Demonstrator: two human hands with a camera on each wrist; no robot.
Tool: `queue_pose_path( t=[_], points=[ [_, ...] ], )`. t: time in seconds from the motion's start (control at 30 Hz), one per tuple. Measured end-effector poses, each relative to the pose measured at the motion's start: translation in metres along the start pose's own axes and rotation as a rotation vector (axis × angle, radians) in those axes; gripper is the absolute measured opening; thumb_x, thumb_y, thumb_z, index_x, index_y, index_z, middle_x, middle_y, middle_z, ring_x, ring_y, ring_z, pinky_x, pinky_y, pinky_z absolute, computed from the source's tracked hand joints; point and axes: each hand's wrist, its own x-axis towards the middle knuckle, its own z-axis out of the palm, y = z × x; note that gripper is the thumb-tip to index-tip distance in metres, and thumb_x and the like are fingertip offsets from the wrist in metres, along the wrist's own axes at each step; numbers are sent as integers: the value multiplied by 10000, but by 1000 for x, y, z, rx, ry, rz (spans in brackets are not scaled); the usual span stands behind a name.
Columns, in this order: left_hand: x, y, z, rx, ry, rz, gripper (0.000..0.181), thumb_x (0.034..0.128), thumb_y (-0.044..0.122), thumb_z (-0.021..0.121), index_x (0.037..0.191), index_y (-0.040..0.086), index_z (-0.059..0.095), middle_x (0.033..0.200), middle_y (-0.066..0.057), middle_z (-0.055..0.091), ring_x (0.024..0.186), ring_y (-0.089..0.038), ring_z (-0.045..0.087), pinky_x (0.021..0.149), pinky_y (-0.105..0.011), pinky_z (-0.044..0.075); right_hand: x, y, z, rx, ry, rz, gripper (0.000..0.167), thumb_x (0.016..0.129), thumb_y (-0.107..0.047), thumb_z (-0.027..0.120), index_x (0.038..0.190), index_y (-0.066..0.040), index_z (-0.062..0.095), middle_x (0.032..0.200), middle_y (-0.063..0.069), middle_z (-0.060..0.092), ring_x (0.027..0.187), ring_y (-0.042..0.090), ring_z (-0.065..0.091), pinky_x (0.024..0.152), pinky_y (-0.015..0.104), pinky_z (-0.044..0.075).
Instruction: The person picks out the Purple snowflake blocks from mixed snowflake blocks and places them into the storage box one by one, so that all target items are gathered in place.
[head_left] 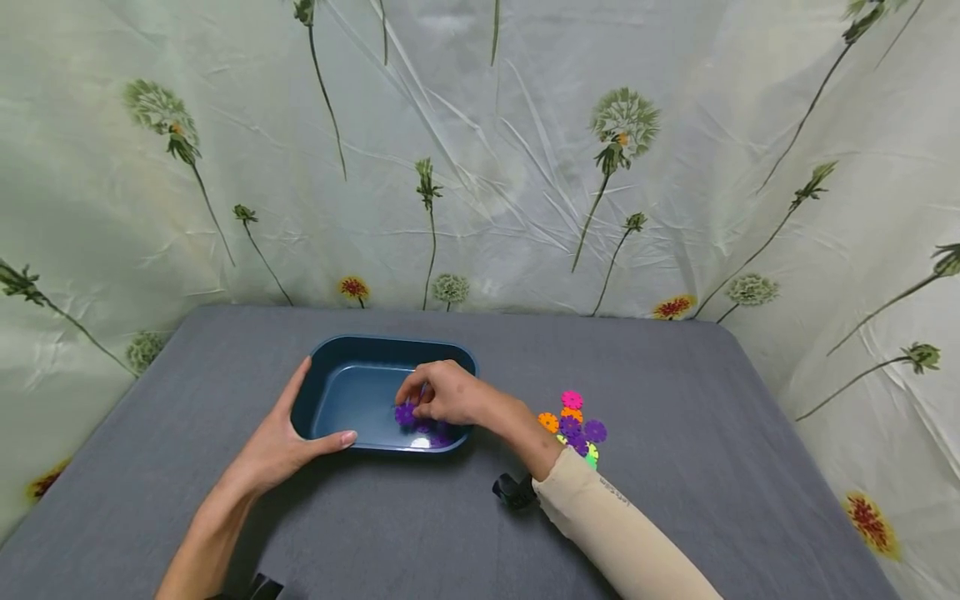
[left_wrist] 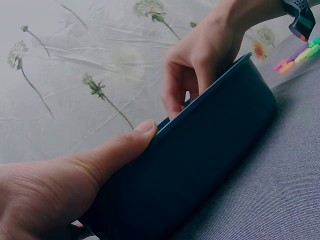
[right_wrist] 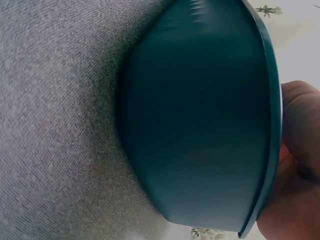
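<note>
A dark blue plastic basin [head_left: 348, 400] sits on the grey cloth, slightly left of centre in the head view. My left hand [head_left: 277, 446] holds its left end, the thumb along the front rim and the fingers against the left side. Inside the basin, my right hand [head_left: 456, 395] pinches a purple notched plastic disc [head_left: 405, 414], a snowflake-type building piece. More purple pieces [head_left: 438, 438] lie on the basin floor under this hand. In the right wrist view the basin wall [right_wrist: 200, 120] hides the fingertips.
To the right of the basin lies a loose pile of notched discs [head_left: 572, 427] in pink, orange, purple, yellow and green, partly behind the right forearm. Grey cloth [head_left: 675, 467] covers the table. A dandelion-print curtain [head_left: 495, 167] hangs behind it.
</note>
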Motion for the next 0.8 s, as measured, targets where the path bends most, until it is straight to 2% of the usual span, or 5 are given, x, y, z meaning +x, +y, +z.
queue_pose_path(
  t=[0.17,0.4,0.8],
  points=[
    [0,1,-1,5,2,3,1338,829,420,874,1658,343,-174,1734,-294,-20,1522,-611,163,1126,-810,235,3,-3,2,-14,-46,18,240,931,28,734,1113,-113,803,1001,53,729,857,87,629,741,160,515],
    [0,1,0,6,0,3,1341,826,423,875,1660,336,-172,1737,-288,-22,1525,-609,163,1125,-809,244,7,-6,7,-24,-118,55,294,939,54,705,1161,-116,798,1015,38,737,890,100,669,737,149,511],
    [0,1,0,13,1,-12,1350,824,434,874,1655,338,-185,1732,-300,-30,1517,-625,161,1115,-813,248,7,-6,12,-64,-113,46,321,953,81,661,1188,-103,779,1056,39,756,862,32,624,755,141,509]
  ],
)
